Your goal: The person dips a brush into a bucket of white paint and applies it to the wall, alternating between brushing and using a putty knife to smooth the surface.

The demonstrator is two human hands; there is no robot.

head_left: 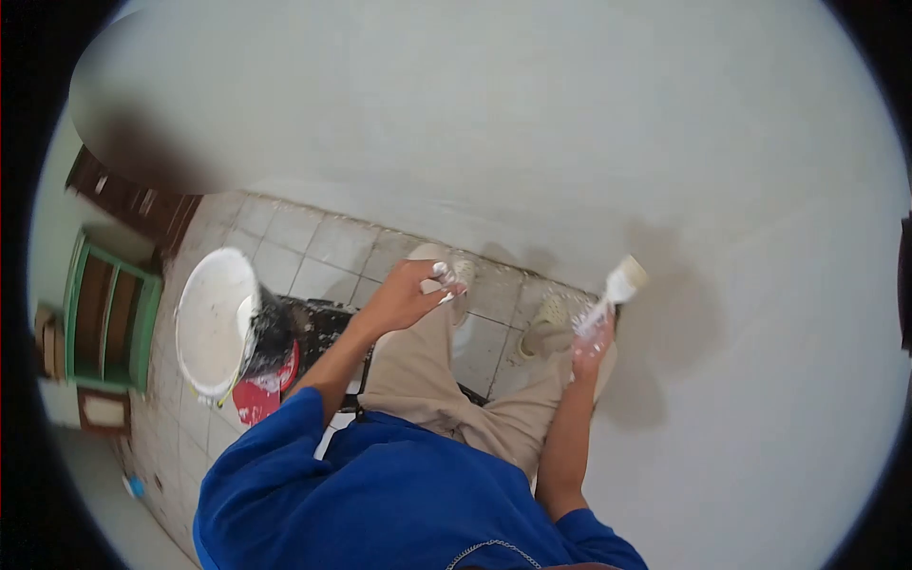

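— What's in your right hand?

— My right hand [591, 344] is wrapped around the handle of a paintbrush [616, 290]. The fingers are clenched on it, and they're smeared with white paint. The bristle end points up and away from me, toward the white wall [570, 123], close to it; I can't tell whether it touches.

— And the left one?

— My left hand [410, 296] hangs out in front of my knee, over the tiled floor [313, 252]. Its fingers [445, 283] are curled loosely, tips coated white. I can't tell whether they pinch anything or just rest against each other.

— Where's the paint?

— The paint bucket [220, 323] stands on the floor to my left, well apart from the brush, its inside white, its outer wall dark and splashed. Just beside it, lower down, lies a red lid [261, 394], also flecked with white.

— What else is around you?

— My feet in pale shoes [549, 313] stand on the tiles close to the wall's foot. I'm in a blue shirt [380, 494] and beige trousers [427, 380]. Farther left sits a green wooden shelf [109, 318], and beyond it something dark brown and wooden [123, 195].
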